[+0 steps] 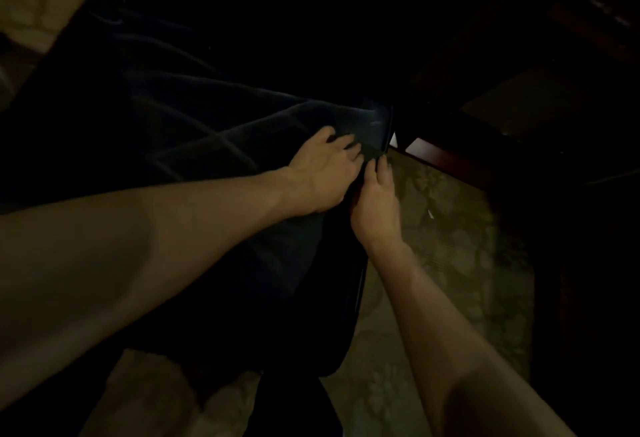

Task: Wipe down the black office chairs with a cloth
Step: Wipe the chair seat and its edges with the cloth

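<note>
The light is very dim. A black office chair with quilted diamond stitching fills the left and middle of the head view. My left hand rests on the cushion near its right corner, fingers spread and slightly bent. My right hand reaches up along the chair's right edge, its fingertips pinching a small dark cloth at that corner. The left fingertips touch the same spot. The cloth is hard to tell apart from the black upholstery.
Patterned greenish carpet lies to the right of and below the chair. Dark reddish wooden furniture stands at the right, close to the chair's corner. The top of the view is in deep shadow.
</note>
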`<state>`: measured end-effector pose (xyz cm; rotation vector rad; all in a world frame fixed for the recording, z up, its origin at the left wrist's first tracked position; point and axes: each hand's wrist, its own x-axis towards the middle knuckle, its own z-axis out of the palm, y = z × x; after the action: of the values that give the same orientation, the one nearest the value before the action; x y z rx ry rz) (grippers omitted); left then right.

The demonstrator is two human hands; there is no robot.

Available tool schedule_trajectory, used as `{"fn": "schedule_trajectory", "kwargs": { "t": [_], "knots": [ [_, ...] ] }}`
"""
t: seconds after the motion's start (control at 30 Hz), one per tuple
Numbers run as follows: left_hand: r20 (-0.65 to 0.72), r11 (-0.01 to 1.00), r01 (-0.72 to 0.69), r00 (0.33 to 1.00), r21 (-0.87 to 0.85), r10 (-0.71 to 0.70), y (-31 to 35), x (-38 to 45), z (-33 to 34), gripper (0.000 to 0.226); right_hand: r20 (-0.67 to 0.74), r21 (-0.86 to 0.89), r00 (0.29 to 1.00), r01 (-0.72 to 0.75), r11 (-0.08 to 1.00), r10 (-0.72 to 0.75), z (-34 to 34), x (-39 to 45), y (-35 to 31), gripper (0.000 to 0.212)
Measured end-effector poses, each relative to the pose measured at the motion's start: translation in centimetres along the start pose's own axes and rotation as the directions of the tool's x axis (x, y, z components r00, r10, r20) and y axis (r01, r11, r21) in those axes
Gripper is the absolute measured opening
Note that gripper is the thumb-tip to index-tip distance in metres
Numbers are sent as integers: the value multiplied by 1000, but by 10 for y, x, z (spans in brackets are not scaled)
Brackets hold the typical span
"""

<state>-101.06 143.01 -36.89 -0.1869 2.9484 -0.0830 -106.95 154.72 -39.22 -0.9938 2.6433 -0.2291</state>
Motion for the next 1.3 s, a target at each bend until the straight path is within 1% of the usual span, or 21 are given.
{"fn": "schedule_trajectory", "kwargs": {
  "t": [0.07,0.17,0.3,0.43,0.57,0.77,0.9,1.0,1.03,1.1,1.2,1.3],
  "knots": [
    [31,999,33,999,-21,-32,2,-4,-3,56,21,-5,1000,-1,1000,1,-1,-4,-2,67],
    [43,998,60,997,-16,-59,10,-22,-2,57,52,-47,998,24,999,-22,-1,-20,-5,69],
    [12,996,78,997,-45,-77,25,-58,8,54,27,-70,996,82,994,-81,6,-55,-10,67],
    [-46,992,97,994,-84,-101,42,-115,19,50,5,-79,994,109,991,-109,20,-108,-25,65],
    [-60,988,123,990,-92,-128,56,-180,29,52,-34,-73,990,136,988,-139,37,-165,-51,61],
    [-87,983,154,983,-97,-162,50,-260,45,56,-27,-76,987,157,985,-159,54,-219,-97,58],
    [-61,981,152,985,-125,-161,35,-277,51,55,5,-103,985,170,980,-170,61,-223,-120,59],
    [-53,981,139,988,-134,-147,26,-282,52,53,38,-141,992,126,982,-121,62,-226,-131,61],
    [-51,981,128,989,-147,-137,25,-283,52,54,36,-146,993,113,983,-109,63,-227,-133,62],
    [-57,980,112,991,-167,-123,25,-288,51,57,-10,-176,995,94,980,-98,65,-230,-136,65],
    [-51,977,123,990,-173,-134,28,-299,53,62,-24,-127,997,67,990,-71,77,-237,-138,73],
    [-19,977,156,987,-147,-160,27,-310,55,66,-42,-134,993,102,986,-108,82,-244,-147,74]
  ]
}}
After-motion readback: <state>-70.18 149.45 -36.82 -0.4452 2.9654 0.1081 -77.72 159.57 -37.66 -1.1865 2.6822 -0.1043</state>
